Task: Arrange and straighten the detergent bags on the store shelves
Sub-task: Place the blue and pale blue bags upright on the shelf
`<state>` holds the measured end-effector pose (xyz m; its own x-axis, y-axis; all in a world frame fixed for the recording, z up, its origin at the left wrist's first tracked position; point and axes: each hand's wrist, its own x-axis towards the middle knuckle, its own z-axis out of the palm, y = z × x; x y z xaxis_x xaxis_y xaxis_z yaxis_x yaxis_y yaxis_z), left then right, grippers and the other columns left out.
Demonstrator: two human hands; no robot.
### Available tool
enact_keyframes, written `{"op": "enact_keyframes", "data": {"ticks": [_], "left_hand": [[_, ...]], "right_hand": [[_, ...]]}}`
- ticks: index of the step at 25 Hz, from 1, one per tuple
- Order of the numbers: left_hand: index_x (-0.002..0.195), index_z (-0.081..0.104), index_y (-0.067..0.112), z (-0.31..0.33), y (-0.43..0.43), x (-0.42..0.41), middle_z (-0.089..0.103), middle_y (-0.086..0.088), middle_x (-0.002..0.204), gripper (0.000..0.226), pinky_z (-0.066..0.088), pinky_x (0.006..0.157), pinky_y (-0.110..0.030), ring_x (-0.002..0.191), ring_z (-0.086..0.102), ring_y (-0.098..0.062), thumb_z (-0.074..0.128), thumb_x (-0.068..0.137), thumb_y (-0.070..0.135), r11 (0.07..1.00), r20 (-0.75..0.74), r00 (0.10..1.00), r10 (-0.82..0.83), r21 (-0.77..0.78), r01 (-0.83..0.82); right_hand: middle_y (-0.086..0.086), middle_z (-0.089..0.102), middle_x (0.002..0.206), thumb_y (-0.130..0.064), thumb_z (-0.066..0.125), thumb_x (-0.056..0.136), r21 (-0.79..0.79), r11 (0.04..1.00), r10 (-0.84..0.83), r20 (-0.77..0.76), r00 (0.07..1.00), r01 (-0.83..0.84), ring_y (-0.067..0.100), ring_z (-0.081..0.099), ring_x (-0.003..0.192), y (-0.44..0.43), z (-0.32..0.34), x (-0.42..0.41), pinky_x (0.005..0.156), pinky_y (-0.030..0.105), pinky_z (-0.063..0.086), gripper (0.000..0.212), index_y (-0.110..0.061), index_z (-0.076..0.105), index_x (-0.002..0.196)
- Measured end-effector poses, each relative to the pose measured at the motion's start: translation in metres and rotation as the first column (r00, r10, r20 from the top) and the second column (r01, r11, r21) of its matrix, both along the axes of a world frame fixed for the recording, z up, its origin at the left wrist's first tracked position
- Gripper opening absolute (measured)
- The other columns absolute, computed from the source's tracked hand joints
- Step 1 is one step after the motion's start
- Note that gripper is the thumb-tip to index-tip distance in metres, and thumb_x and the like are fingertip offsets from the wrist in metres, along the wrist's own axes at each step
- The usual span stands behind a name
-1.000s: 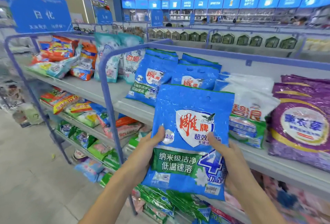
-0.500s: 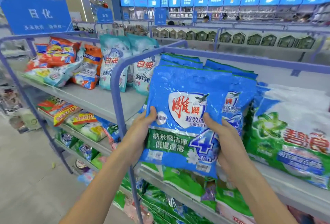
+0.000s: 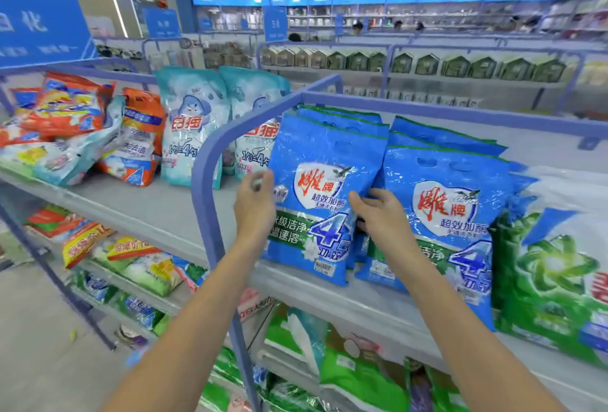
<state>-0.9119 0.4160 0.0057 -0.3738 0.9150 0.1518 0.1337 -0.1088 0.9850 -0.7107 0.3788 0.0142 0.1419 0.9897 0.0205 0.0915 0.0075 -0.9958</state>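
On the grey shelf (image 3: 148, 214), the right hand (image 3: 378, 217) grips the blue bag (image 3: 322, 188) at three o'clock. The left hand (image 3: 255, 204) is too blurred to tell. Aisles (image 3: 427, 63) lie at twelve o'clock.

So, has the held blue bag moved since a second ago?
Yes. The bag was held out past the shelf edge; now it stands on the shelf, fronting the left blue stack.

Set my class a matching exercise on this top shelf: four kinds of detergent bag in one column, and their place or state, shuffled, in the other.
Things
1 blue bags
2 green-and-white bag
3 orange bags
4 pale teal bags

Places or states
a slumped in a heap, far left
b upright, between the orange and the blue
c far right, next to the blue
d two upright stacks side by side

Pairs: 1-d, 2-c, 3-a, 4-b
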Motion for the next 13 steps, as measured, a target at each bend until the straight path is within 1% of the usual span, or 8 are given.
{"op": "enact_keyframes", "data": {"ticks": [1,3,5,6,8,9,11,13], "left_hand": [[0.11,0.06,0.019,-0.015,0.0,-0.003,0.069,0.002,0.098,0.027,0.049,0.068,-0.015,0.077,0.065,-0.002,0.063,0.097,0.043,0.995,-0.036,0.998,-0.047,-0.09,0.043],[0.119,0.056,0.027,-0.038,0.001,-0.018,0.073,0.01,0.105,0.053,0.055,0.081,-0.029,0.094,0.072,-0.009,0.081,0.077,0.047,0.958,-0.059,0.971,-0.23,-0.189,0.216],[0.125,0.047,0.033,-0.05,0.005,-0.034,0.076,0.012,0.111,0.09,0.059,0.084,-0.036,0.103,0.074,-0.013,0.096,0.049,0.037,0.869,-0.01,0.887,-0.462,-0.203,0.451],[0.131,0.042,0.032,-0.053,0.008,-0.038,0.074,0.007,0.119,0.107,0.06,0.087,-0.039,0.11,0.072,-0.016,0.099,0.041,0.029,0.82,-0.038,0.832,-0.554,-0.197,0.537],[0.142,0.034,0.021,-0.055,0.017,-0.035,0.062,-0.006,0.135,0.127,0.056,0.099,-0.048,0.124,0.064,-0.026,0.1,0.034,0.018,0.799,-0.154,0.786,-0.599,-0.179,0.574],[0.144,0.036,0.015,-0.053,0.019,-0.029,0.06,-0.011,0.137,0.128,0.055,0.1,-0.051,0.125,0.062,-0.029,0.099,0.033,0.013,0.814,-0.165,0.797,-0.58,-0.142,0.563],[0.144,0.039,0.012,-0.05,0.027,-0.022,0.059,-0.015,0.138,0.127,0.054,0.1,-0.056,0.126,0.061,-0.034,0.096,0.031,0.006,0.829,-0.14,0.817,-0.56,-0.076,0.555],[0.147,0.034,0.013,-0.05,0.032,-0.02,0.054,-0.015,0.143,0.133,0.048,0.106,-0.057,0.132,0.055,-0.034,0.097,0.03,0.006,0.839,-0.15,0.827,-0.541,-0.031,0.543]], "right_hand": [[0.01,0.064,0.14,-0.017,0.078,0.091,-0.022,1.0,0.017,0.071,0.997,-0.016,0.025,0.068,0.117,-0.001,-0.007,0.0,0.099,0.044,0.056,0.068,-0.01,0.043,0.149],[-0.009,0.061,0.139,-0.008,0.09,0.076,-0.036,0.992,0.124,0.209,0.97,-0.119,0.005,0.069,0.109,-0.015,-0.019,-0.004,0.089,0.023,0.058,0.102,-0.02,0.029,0.157],[-0.028,0.058,0.127,-0.016,0.099,0.062,-0.057,0.991,0.131,0.459,0.879,-0.118,-0.016,0.063,0.097,-0.026,-0.029,-0.017,0.078,0.001,0.046,0.124,-0.038,0.018,0.155],[-0.027,0.058,0.126,-0.02,0.099,0.059,-0.036,0.996,0.084,0.55,0.831,-0.077,-0.013,0.062,0.097,-0.028,-0.033,-0.025,0.075,-0.002,0.042,0.134,-0.037,0.013,0.16],[-0.011,0.06,0.136,-0.016,0.099,0.059,-0.011,0.999,-0.019,0.583,0.812,0.031,0.005,0.063,0.107,-0.027,-0.031,-0.039,0.08,0.01,0.045,0.138,-0.028,0.01,0.164],[-0.012,0.063,0.135,-0.01,0.098,0.06,-0.005,0.997,-0.057,0.558,0.828,0.072,0.004,0.065,0.105,-0.025,-0.03,-0.043,0.079,0.014,0.046,0.137,-0.027,0.011,0.165],[-0.039,0.066,0.108,0.002,0.094,0.059,0.047,0.99,-0.139,0.483,0.865,0.133,-0.019,0.064,0.084,-0.019,-0.035,-0.044,0.065,0.003,0.044,0.128,-0.034,0.024,0.16],[-0.054,0.061,0.086,0.009,0.09,0.058,0.095,0.978,-0.208,0.416,0.885,0.185,-0.028,0.059,0.075,-0.018,-0.041,-0.045,0.057,-0.001,0.042,0.12,-0.05,0.029,0.144]]}}
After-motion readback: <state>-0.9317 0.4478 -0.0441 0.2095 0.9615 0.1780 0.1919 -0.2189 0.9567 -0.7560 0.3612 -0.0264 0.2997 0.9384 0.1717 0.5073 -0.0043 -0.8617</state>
